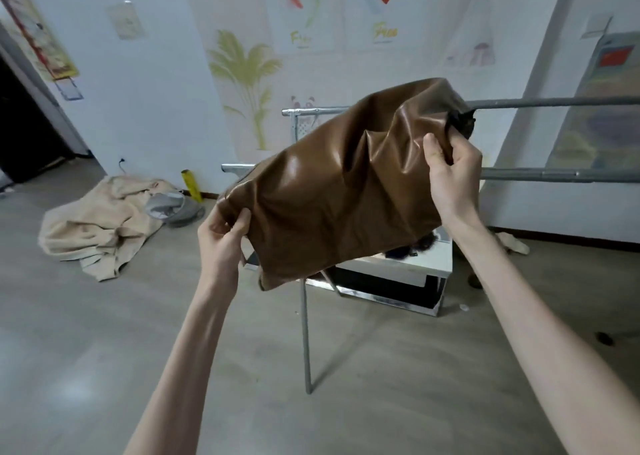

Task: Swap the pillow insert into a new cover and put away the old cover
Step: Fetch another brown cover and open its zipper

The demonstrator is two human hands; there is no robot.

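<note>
I pinch the brown cover [332,184] slanting between left hand [221,236] low and right hand [450,174] high

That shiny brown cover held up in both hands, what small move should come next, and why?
Probably spreading the hands apart to pull the brown cover flat. The left hand pinches its lower corner and the right hand grips the upper end, yet the fabric between them sags in deep creases and looks limp. Whether it holds an insert cannot be told.
</note>
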